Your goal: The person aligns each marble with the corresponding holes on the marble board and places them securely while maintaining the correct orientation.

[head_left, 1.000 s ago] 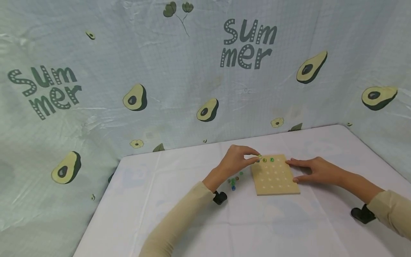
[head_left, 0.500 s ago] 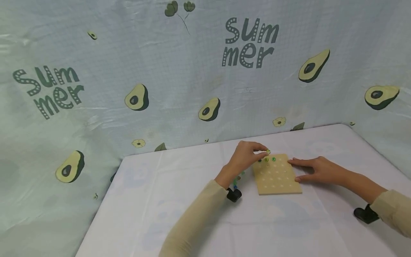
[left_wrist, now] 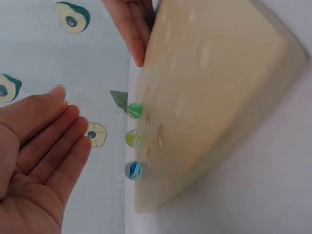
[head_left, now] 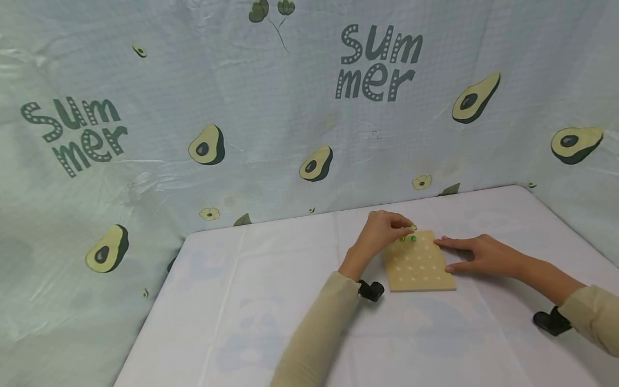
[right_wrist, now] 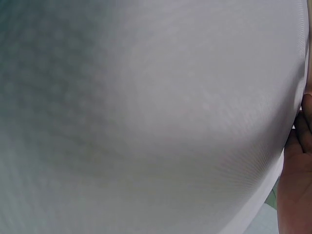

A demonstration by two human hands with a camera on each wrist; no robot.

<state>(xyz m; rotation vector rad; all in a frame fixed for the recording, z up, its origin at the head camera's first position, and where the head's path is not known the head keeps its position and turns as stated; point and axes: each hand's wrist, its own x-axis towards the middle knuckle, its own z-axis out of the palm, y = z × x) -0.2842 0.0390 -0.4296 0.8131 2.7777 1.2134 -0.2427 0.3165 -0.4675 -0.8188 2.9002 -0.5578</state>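
Note:
My left hand pinches a small yellow-green glass marble between thumb and fingertips, above the far edge of a pale wooden board with rows of shallow hollows. In the left wrist view that marble is mostly hidden behind the thumb. Along one edge of the board sit a green marble, a yellow marble and a blue marble in a line. At the board's right side, my right hand rests with fingers and thumb extended against the edge, holding nothing.
A white cloth with faint blue prints covers the table. Behind it hangs a pale curtain printed with avocados. My left forearm crosses the table in front of the board. The right wrist view is mostly blurred cloth.
My left hand has moved right along the board's far edge with the marble between its fingertips. Loose marbles left of the board are now hidden by that arm. My right hand stays in place.

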